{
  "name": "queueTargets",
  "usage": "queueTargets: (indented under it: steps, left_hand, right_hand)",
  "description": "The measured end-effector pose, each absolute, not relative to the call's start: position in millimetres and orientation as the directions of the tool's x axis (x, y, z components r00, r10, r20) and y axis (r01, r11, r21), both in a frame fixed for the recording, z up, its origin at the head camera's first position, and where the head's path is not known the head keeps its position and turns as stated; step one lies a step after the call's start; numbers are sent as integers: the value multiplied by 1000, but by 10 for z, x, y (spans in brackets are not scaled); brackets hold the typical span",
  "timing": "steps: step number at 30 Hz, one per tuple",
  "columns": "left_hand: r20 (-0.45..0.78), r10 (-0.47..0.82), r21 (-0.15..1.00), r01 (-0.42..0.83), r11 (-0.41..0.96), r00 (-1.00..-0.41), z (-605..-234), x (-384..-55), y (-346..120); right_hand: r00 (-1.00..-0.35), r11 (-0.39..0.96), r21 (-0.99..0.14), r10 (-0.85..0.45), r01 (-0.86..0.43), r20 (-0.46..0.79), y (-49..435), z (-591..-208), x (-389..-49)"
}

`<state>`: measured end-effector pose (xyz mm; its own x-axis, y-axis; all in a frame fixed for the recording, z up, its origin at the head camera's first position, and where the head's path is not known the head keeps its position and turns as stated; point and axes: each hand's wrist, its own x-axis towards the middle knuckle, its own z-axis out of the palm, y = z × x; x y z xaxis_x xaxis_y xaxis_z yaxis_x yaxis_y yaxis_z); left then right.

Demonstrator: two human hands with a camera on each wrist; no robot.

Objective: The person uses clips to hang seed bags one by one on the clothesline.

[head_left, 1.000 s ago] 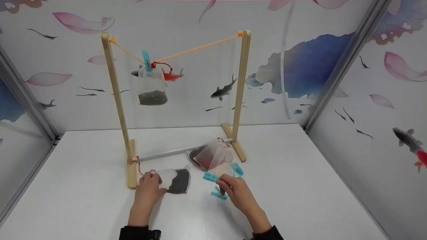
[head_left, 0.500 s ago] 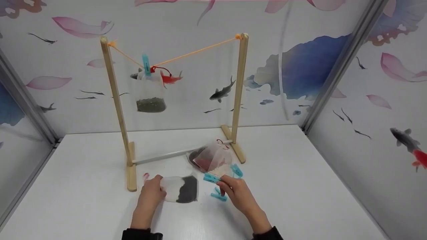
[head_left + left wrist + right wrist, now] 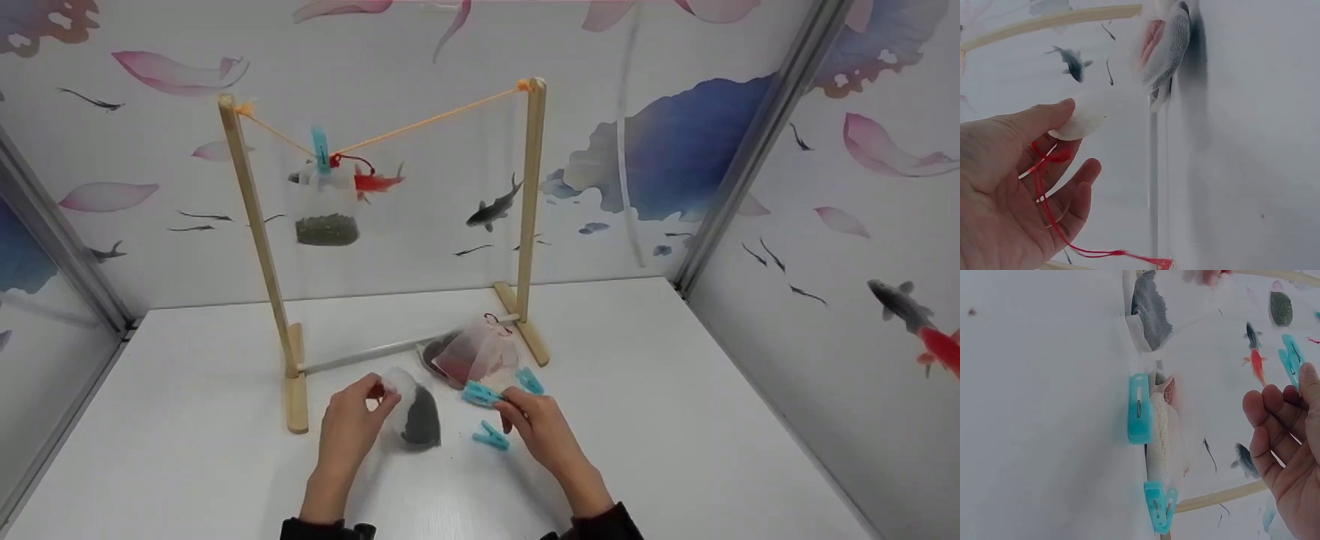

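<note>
A printed wall (image 3: 420, 262) with fish and petals fills the upper part of the head view, and a white worktop (image 3: 637, 420) the lower part. A wooden rack (image 3: 531, 202) stands left of centre, its two posts joined low by a pale rod (image 3: 367, 354) and high by an orange cord (image 3: 427, 122) sagging to the left.

At lower centre-left the left hand (image 3: 349, 424) has its thumb and fingers pinching the top of a dark-filled bag (image 3: 422, 420), which slants in the lower centre; whether its bottom edge touches the worktop I cannot tell. To the right, the right hand (image 3: 544, 435) has its fingers clamped on a blue clothespin (image 3: 480, 393).

A reddish bag (image 3: 457, 367) leans in a heap near frame centre with others. A green-filled bag (image 3: 327, 229) hangs at upper left, clipped to the cord by another clothespin (image 3: 320, 150). Two more clothespins (image 3: 491, 435) sit near the right hand. Thinnest, a red drawstring (image 3: 1053, 222) dangles at the left hand.
</note>
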<state>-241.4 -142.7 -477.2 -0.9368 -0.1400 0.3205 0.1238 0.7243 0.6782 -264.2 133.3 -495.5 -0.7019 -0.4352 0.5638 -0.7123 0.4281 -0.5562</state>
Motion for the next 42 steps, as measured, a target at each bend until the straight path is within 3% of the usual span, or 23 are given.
queueTargets:
  steps: [6, 10, 18, 22, 25, 33, 42]
  left_hand:
    - [343, -95, 708, 191, 680, -935, -4647, -2422, -1363]
    - [351, -26, 691, 240, 682, -936, -4470, -2481, -1328]
    - [405, 81, 592, 330, 735, -910, -3864, -2683, -1276]
    - [429, 112, 553, 359, 752, -896, -3524, -2776, -1249]
    - [459, 139, 508, 387, 770, -878, -3251, -2868, -1231]
    - [494, 102, 405, 332, 852, -863, -2572, -3240, -1294]
    - [551, -27, 255, 137, 957, -834, -2238, -3639, -1390]
  right_hand:
    - [-694, 461, -521, -420, -718, 585, 1435, -4843, -2732]
    - [-662, 531, -420, -433, -736, 612, 1500, -4548, -2874]
    - [-454, 600, -37, -562, -799, 692, 1462, -3482, -3232]
    - [-336, 582, 166, -654, -796, 678, 1325, -2980, -3391]
    - [-288, 581, 298, -707, -758, 646, 1205, -2633, -3475]
    - [-348, 625, 468, -759, -624, 550, 804, -1948, -3706]
    - [-459, 661, 469, -747, -585, 481, 331, -1668, -3961]
